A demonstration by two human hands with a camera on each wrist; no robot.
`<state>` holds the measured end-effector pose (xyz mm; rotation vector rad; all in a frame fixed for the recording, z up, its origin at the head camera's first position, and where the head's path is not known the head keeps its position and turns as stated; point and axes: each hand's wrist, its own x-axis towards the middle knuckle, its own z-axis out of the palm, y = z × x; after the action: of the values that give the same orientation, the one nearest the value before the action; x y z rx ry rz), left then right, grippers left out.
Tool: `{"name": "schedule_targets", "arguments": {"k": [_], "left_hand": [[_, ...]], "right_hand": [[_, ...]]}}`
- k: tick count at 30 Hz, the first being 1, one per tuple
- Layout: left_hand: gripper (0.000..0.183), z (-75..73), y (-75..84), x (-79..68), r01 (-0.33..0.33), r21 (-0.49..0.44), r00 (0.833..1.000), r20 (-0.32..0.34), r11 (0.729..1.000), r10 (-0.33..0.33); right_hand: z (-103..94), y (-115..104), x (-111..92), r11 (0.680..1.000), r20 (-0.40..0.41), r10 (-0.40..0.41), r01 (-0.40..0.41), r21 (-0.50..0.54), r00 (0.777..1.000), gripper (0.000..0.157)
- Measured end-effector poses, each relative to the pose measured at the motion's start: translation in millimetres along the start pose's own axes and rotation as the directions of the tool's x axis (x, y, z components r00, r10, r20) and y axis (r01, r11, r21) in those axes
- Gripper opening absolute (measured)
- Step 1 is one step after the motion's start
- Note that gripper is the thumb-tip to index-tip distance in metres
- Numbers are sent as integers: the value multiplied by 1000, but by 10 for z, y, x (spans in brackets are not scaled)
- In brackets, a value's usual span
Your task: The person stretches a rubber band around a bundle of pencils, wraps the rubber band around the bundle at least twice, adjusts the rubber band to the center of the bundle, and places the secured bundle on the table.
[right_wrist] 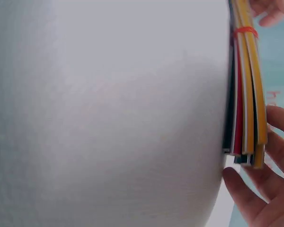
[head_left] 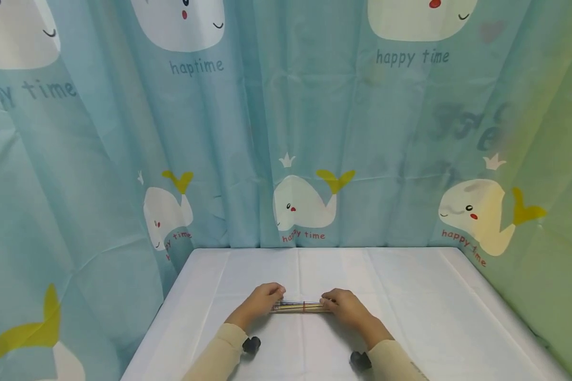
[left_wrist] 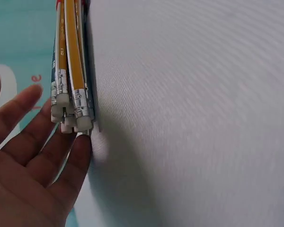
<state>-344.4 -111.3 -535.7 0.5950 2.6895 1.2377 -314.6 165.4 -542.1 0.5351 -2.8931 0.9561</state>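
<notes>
A bundle of pencils (head_left: 293,307) lies sideways on the white table, tied near its middle by a red rubber band (right_wrist: 246,31). Yellow, red and dark pencils show in it. At the eraser end is my left hand (head_left: 259,302); in the left wrist view its fingers are spread and a fingertip is by the white erasers (left_wrist: 84,124). My right hand (head_left: 348,308) is at the other end, its fingers loosely extended beside the flat, unsharpened pencil ends (right_wrist: 248,153). Neither hand curls round the bundle.
The white tabletop (head_left: 410,296) extends around both hands. A blue curtain (head_left: 248,132) printed with whales hangs behind and to the left, and a green curtain (head_left: 553,238) hangs at the right. Black wrist devices (head_left: 251,345) show below the sleeves.
</notes>
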Motion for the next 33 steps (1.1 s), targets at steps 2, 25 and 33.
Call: {"name": "schedule_targets", "arguments": {"k": [2,25,33], "left_hand": [[34,10,-34,14,23,-82,999,-30,996,-26],[61,368,-24,19,10,-676,964,-189,737,-186],[61,351,15,61,29,-736,964,-159,676,-214]], "right_hand": [[13,39,7,992,-60,71,-64,111,996,37],[319,-133,114,913,-129,282,-225,341,951,70],[412,-236,42,924,-141,232,-172,343,963,67]]}}
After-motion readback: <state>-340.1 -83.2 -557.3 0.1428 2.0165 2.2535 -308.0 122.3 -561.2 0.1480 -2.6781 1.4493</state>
